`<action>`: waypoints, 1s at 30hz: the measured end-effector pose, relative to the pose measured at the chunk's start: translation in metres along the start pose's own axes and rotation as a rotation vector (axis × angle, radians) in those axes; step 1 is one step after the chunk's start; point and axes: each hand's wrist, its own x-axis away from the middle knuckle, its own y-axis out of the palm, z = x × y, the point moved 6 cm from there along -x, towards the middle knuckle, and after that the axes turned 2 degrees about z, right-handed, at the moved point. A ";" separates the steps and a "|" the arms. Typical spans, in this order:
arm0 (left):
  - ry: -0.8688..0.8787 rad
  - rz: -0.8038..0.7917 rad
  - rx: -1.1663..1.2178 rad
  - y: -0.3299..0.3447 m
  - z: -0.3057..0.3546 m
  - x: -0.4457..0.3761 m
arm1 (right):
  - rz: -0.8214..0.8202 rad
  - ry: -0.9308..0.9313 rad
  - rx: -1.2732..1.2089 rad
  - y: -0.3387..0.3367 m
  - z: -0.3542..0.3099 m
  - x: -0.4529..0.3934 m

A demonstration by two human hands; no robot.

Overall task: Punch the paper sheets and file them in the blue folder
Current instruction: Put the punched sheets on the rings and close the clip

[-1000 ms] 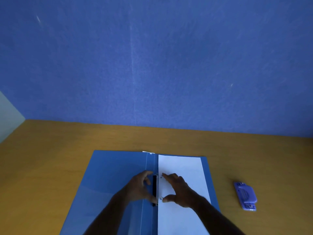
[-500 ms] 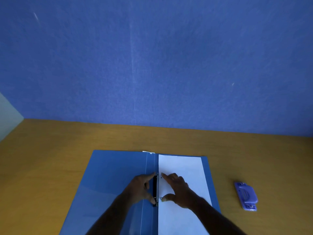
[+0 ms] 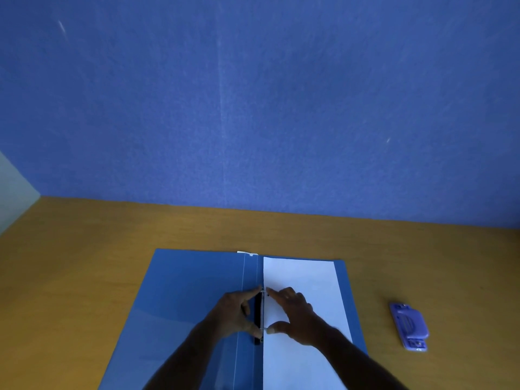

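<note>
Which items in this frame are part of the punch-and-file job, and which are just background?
Part of the job:
- blue folder, open on the table
- paper sheets on its right half
- black binder clip at the spine
- hole punch, set aside to the right

Background:
- wooden table
- blue wall

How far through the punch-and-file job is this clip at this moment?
Punching looks done: the purple hole punch lies aside on the wooden desk. The white paper sheets already lie in the open blue folder. In hand: the left hand and right hand work at the black fastener strip. Left: securing it, closing the folder.
</note>
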 end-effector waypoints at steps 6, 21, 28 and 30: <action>-0.095 0.121 0.164 -0.007 0.001 -0.001 | -0.029 0.004 -0.060 0.001 0.005 0.004; -0.298 0.269 -0.057 -0.002 0.004 -0.014 | -0.029 0.029 -0.090 0.003 0.010 0.006; -0.195 0.285 0.011 0.007 0.022 -0.014 | -0.039 0.017 -0.058 0.002 0.002 0.008; -0.181 0.284 0.033 0.010 0.026 -0.015 | -0.036 0.011 -0.044 0.002 0.000 0.008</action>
